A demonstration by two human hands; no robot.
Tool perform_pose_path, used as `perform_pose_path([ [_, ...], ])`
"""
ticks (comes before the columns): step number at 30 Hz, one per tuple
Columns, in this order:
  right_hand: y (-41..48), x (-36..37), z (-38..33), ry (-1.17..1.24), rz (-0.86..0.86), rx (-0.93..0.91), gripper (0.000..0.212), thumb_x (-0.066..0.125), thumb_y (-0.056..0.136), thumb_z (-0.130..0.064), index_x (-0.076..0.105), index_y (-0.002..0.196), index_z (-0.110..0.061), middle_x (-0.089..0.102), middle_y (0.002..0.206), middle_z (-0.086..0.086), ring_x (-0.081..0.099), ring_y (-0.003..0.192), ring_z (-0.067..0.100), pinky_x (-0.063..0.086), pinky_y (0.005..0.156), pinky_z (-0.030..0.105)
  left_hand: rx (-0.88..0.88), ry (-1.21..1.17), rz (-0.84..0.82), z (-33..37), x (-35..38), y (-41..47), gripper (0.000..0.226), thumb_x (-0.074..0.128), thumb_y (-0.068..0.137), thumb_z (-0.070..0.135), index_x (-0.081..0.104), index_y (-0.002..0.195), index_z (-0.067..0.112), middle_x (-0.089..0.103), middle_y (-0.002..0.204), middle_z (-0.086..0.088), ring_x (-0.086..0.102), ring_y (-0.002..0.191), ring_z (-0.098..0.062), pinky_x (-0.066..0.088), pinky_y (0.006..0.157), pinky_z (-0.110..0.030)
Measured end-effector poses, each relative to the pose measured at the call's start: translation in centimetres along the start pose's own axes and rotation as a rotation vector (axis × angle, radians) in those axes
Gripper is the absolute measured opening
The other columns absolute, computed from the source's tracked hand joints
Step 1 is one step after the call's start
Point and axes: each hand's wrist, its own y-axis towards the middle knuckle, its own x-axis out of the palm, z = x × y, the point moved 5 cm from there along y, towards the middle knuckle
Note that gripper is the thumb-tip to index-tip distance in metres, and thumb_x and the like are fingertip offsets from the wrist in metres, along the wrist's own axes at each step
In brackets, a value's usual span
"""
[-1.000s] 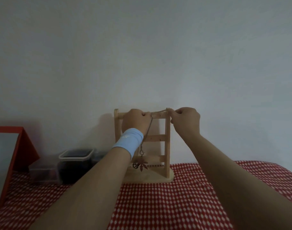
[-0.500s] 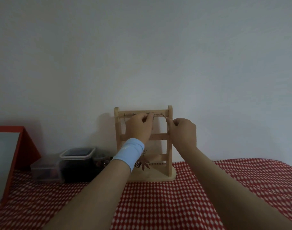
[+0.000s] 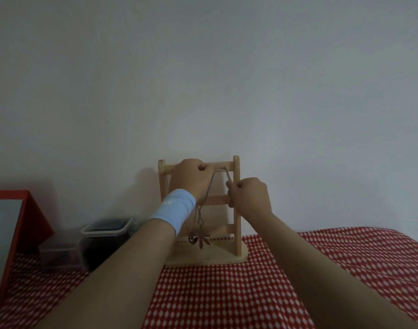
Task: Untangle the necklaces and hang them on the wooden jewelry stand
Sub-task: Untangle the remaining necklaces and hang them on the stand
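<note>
The wooden jewelry stand (image 3: 236, 210), a small ladder-shaped frame on a base, stands against the wall on the red checked cloth. A thin necklace (image 3: 208, 193) is draped over its top rung, and its leaf pendant (image 3: 201, 241) dangles near the base. My left hand (image 3: 191, 178), with a light blue wristband, is closed on the chain at the top rung. Below and to the right, my right hand (image 3: 249, 194) pinches the chain's other end, in front of the second rung.
A dark lidded plastic container (image 3: 106, 241) and a smaller clear box (image 3: 58, 254) sit left of the stand. A red-framed board (image 3: 15, 236) leans at the far left. The red checked cloth (image 3: 227, 293) covers the table to the front.
My right hand has come down from the top rung to the second rung, drawing the chain end down. My left hand stays at the top rung. The camera view shifted slightly.
</note>
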Motion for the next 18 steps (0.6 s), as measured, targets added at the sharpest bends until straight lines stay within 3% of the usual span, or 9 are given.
perform_pose_path([
  [2,-0.1,0.4,0.4,0.003,-0.019,0.003,0.046,0.055,0.101,-0.035,0.077,0.072,-0.006,0.075,0.062,0.002,0.074,0.066,0.017,0.06,0.069,0.029,0.02,-0.04,-0.089,-0.9,1.6,-1.1,0.041,0.047,0.088,0.035,0.064,0.071,0.001,0.07,0.071,-0.017,0.069,0.065,-0.033,0.058,0.066,-0.039],
  [3,-0.2,0.5,0.5,0.011,-0.025,0.007,0.046,0.055,0.101,-0.035,0.077,0.072,-0.007,0.075,0.061,0.001,0.073,0.064,0.016,0.059,0.067,0.026,0.032,-0.032,-0.107,-1.3,2.2,-1.7,0.041,0.047,0.091,0.036,0.064,0.071,0.004,0.07,0.07,-0.014,0.069,0.066,-0.031,0.059,0.067,-0.041],
  [6,-0.5,0.9,0.8,0.042,-0.035,0.017,0.045,0.054,0.102,-0.036,0.075,0.073,-0.009,0.073,0.059,0.0,0.067,0.057,0.008,0.05,0.061,0.019,0.047,-0.005,-0.138,-2.3,3.8,-3.2,0.036,0.044,0.099,0.034,0.062,0.073,0.016,0.065,0.069,0.001,0.063,0.065,-0.016,0.046,0.058,-0.025],
  [8,-0.9,1.1,0.8,0.069,-0.052,-0.007,0.042,0.054,0.102,-0.035,0.076,0.075,-0.012,0.073,0.061,-0.001,0.065,0.055,0.006,0.049,0.059,0.019,0.046,-0.032,-0.19,-2.4,4.8,-4.0,0.034,0.043,0.101,0.032,0.057,0.072,0.023,0.061,0.069,0.005,0.057,0.061,-0.009,0.038,0.055,-0.021],
  [12,-1.7,1.9,1.8,0.093,-0.116,-0.046,0.031,0.054,0.103,-0.027,0.075,0.087,-0.012,0.076,0.069,0.002,0.069,0.057,0.014,0.061,0.062,0.031,-0.005,-0.107,-0.264,-3.4,6.5,-4.9,0.032,0.044,0.101,0.031,0.065,0.078,0.02,0.069,0.074,0.001,0.061,0.058,-0.011,0.055,0.062,-0.033],
  [14,-2.0,2.0,2.4,0.116,-0.1,-0.054,0.027,0.053,0.103,-0.024,0.075,0.091,-0.012,0.075,0.073,0.003,0.07,0.062,0.015,0.059,0.061,0.029,-0.034,-0.138,-0.282,-3.8,7.1,-5.2,0.033,0.046,0.1,0.031,0.069,0.082,0.017,0.071,0.076,-0.001,0.065,0.06,-0.016,0.06,0.065,-0.039],
  [18,-2.5,1.3,2.4,0.075,-0.03,-0.095,0.026,0.054,0.102,-0.026,0.076,0.093,-0.014,0.075,0.079,-0.001,0.069,0.069,0.012,0.058,0.066,0.027,-0.047,-0.186,-0.287,-3.9,6.8,-5.7,0.028,0.047,0.1,0.029,0.069,0.086,0.018,0.07,0.076,0.004,0.065,0.057,-0.012,0.053,0.049,-0.023],
])
